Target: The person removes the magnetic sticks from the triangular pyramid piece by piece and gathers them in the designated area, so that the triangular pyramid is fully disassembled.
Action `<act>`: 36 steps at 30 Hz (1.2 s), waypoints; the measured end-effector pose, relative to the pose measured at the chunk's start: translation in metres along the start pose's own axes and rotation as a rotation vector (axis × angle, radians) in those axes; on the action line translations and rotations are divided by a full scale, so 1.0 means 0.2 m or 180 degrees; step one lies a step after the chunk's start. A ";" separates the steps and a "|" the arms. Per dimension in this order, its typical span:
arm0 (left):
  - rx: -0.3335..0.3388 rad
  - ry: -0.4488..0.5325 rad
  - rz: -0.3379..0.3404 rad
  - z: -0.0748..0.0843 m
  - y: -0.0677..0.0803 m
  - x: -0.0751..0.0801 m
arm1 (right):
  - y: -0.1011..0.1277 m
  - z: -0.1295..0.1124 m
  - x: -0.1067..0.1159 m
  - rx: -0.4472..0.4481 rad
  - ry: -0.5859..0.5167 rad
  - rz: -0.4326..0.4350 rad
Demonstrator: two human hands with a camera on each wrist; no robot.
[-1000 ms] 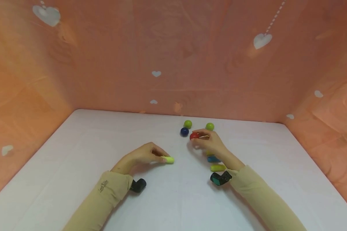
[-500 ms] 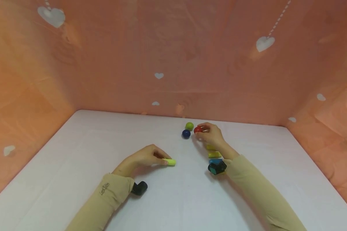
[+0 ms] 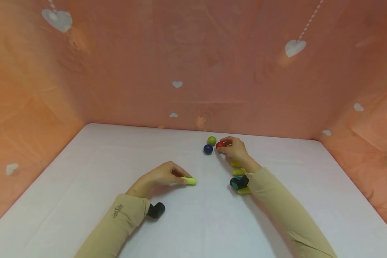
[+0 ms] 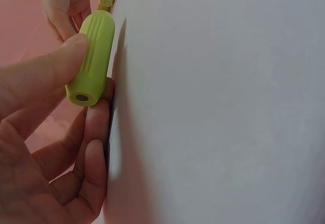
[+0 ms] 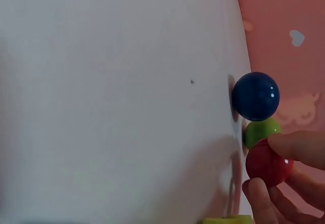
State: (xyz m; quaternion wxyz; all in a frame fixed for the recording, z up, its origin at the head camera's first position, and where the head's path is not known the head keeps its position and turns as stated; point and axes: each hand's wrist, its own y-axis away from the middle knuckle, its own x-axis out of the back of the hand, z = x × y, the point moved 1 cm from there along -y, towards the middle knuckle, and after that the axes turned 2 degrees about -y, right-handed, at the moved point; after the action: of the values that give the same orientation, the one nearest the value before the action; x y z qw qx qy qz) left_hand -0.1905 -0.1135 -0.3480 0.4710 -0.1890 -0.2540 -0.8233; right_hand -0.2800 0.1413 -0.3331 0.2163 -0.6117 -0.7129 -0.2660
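My right hand point(image 3: 235, 149) pinches the red ball point(image 3: 220, 144) at its fingertips, just right of the blue ball point(image 3: 208, 149). My left hand point(image 3: 162, 174) grips a lime peg point(image 3: 189, 181), nearer me than the blue ball.

Left sleeve point(image 3: 122, 215): small dark embroidered script is showing near the cuff in the head view, running along the arm. It is reading roughly as "Lee Sun" or similar; the letters are too small and slanted to confirm. No other writing, brand, label or number is appearing in any view. The orange backdrop point(image 3: 193, 64) is carrying only white heart shapes and dotted lines, no lettering. The balls, the small cylinders and the worktop point(image 3: 193, 222) are showing plain surfaces. The black wrist-worn devices are showing no legible marking at this size.
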 end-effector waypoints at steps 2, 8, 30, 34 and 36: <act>-0.0025 -0.0001 0.0001 0.00 0.00 0.00 | -0.01 0.01 0.00 0.0038 0.0029 0.0006; -0.0020 -0.0016 -0.0001 0.01 0.01 0.00 | 0.00 0.02 -0.01 0.0205 0.0113 0.0022; -0.0052 -0.0191 0.0067 -0.01 0.00 0.00 | -0.01 0.01 -0.03 0.0217 -0.0032 -0.0009; -0.0040 -0.0193 0.0053 -0.01 0.00 0.00 | 0.00 0.02 -0.03 0.0179 -0.0067 -0.0020; -0.0027 -0.0199 0.0049 -0.01 0.00 0.00 | 0.00 0.03 -0.03 0.0159 -0.0094 -0.0023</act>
State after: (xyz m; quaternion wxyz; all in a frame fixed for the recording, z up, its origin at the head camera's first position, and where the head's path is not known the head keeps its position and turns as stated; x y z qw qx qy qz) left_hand -0.1895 -0.1137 -0.3492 0.4684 -0.2187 -0.2636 -0.8144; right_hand -0.2781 0.1402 -0.3409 0.2201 -0.6074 -0.7246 -0.2398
